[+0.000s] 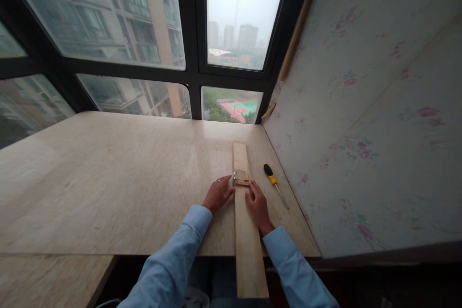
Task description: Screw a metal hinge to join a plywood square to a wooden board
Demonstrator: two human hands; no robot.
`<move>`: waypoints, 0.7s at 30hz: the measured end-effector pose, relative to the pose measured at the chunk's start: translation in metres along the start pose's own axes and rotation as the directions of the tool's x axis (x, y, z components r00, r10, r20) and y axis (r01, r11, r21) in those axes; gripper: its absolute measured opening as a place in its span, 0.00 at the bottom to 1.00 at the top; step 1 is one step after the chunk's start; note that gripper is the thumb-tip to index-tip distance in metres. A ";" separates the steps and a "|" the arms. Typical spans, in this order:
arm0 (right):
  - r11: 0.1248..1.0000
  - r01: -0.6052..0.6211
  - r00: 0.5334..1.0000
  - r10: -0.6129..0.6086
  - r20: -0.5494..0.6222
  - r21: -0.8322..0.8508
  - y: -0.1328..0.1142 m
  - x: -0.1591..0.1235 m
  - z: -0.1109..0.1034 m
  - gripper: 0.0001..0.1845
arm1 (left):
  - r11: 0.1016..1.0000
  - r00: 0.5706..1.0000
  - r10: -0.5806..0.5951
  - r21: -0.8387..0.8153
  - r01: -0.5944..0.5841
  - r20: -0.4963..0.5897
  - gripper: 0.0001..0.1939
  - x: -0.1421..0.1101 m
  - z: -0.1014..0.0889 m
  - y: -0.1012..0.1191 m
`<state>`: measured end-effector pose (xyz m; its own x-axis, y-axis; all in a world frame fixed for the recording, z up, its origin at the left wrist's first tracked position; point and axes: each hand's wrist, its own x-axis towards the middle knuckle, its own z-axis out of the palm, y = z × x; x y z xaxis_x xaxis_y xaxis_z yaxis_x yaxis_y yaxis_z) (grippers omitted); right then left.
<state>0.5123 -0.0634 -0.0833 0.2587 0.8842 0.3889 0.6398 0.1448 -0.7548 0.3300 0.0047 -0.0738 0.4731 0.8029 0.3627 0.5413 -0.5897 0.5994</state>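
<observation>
A long pale wooden board [249, 245] lies on the stone-look surface, its near end jutting past the front edge. Across it rests a small brown wooden piece [241, 177] with small screw-like bits on top, too small to make out surely. A shiny metal bit [234, 176] sits at that piece's left edge. My left hand [218, 193] is at the board's left side, fingers and thumb apart, fingertips close to the metal bit. On the other side, my right hand [257, 204] has its fingertips against the small piece's right corner, thumb apart over the board.
A screwdriver [275, 184] with a black and yellow handle lies right of the board. Beyond it rises a flower-patterned wall [361, 144]. Dark-framed windows [195, 72] close off the far side. The broad stone-look surface [119, 183] stretches to the left.
</observation>
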 end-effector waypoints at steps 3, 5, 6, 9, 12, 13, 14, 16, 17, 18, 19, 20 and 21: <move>1.000 -0.007 1.000 0.007 -0.006 -0.003 0.001 -0.001 0.001 0.27 | 0.999 1.000 0.012 0.047 -0.012 -0.002 0.21 -0.001 0.002 0.007; 1.000 -0.014 1.000 0.014 -0.020 -0.004 0.002 -0.002 0.002 0.30 | 0.997 1.000 0.024 0.068 -0.025 0.004 0.21 -0.001 0.001 0.010; 1.000 -0.019 0.999 0.019 -0.026 -0.003 0.002 -0.002 0.002 0.31 | 0.997 1.000 0.027 0.078 -0.028 0.010 0.21 -0.001 0.001 0.010; 1.000 -0.030 0.999 0.030 -0.021 0.009 0.002 -0.002 0.003 0.30 | 0.993 0.999 0.031 0.116 -0.034 0.032 0.22 0.000 -0.001 0.010; 0.999 -0.034 0.999 0.034 -0.008 0.022 0.000 -0.001 0.002 0.28 | 0.990 0.999 0.025 0.139 -0.030 0.036 0.22 0.000 0.000 0.008; 0.999 -0.038 0.999 0.038 -0.008 0.024 -0.001 -0.001 0.002 0.28 | 0.990 0.999 0.023 0.140 -0.027 0.036 0.22 0.001 0.000 0.008; 0.999 -0.044 0.999 0.044 -0.007 0.025 -0.002 -0.001 0.001 0.29 | 0.990 0.999 0.019 0.138 -0.023 0.035 0.22 0.001 0.000 0.008; 0.998 -0.059 0.998 0.059 0.000 0.030 -0.004 -0.001 0.000 0.30 | 0.991 1.000 0.006 0.132 -0.010 0.028 0.22 0.001 0.000 0.008; 0.997 -0.067 0.998 0.067 0.003 0.034 -0.005 -0.001 -0.001 0.31 | 0.992 1.000 -0.003 0.127 0.000 0.022 0.22 0.001 0.000 0.008; 0.997 -0.074 0.997 0.074 0.006 0.038 -0.006 -0.001 -0.001 0.31 | 0.992 1.000 -0.013 0.122 0.011 0.017 0.22 0.001 -0.001 0.009; 0.996 -0.079 0.997 0.079 0.009 0.042 -0.006 -0.001 -0.001 0.31 | 0.993 1.000 -0.023 0.117 0.021 0.015 0.21 0.001 -0.001 0.009; 0.995 -0.084 0.996 0.084 0.009 0.047 -0.006 -0.001 -0.002 0.31 | 0.993 0.999 -0.033 0.112 0.031 0.016 0.20 0.001 -0.001 0.009; 0.995 -0.089 0.996 0.089 0.008 0.054 -0.006 -0.001 -0.002 0.31 | 0.993 0.999 -0.042 0.107 0.040 0.019 0.20 0.002 -0.001 0.009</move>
<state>0.5093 -0.0657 -0.0777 0.3085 0.8972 0.3159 0.5744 0.0890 -0.8137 0.3349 0.0006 -0.0666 0.4630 0.8251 0.3237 0.6311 -0.5633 0.5333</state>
